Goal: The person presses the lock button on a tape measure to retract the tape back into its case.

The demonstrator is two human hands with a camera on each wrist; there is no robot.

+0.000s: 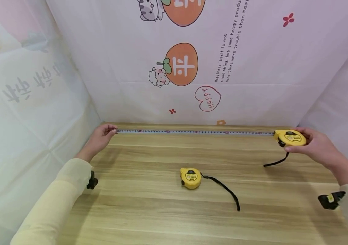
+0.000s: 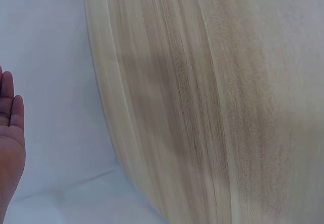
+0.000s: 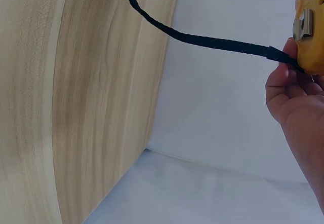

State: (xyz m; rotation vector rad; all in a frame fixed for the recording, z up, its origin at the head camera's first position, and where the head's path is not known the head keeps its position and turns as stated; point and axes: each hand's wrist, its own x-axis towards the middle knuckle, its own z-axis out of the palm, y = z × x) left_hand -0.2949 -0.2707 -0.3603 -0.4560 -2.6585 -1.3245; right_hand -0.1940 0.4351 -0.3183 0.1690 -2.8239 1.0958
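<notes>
In the head view my right hand [image 1: 317, 144] grips a yellow tape measure [image 1: 293, 138] near the table's back right corner. From its mouth a long white blade [image 1: 181, 132] runs straight left along the back edge. My left hand [image 1: 102, 136] pinches the blade's free end between thumb and fingers at the back left. A black wrist strap [image 1: 276, 163] hangs from the held case. The right wrist view shows the case's metal belt clip [image 3: 305, 26] and the strap beside my fingers. Only part of my left hand [image 2: 9, 133] enters the left wrist view, without the blade.
A second yellow tape measure [image 1: 191, 178] lies mid-table, its black strap [image 1: 226, 190] trailing right. The wooden table [image 1: 137, 211] is bounded by a printed cloth wall [image 1: 119, 68] behind, with more white cloth at left and right.
</notes>
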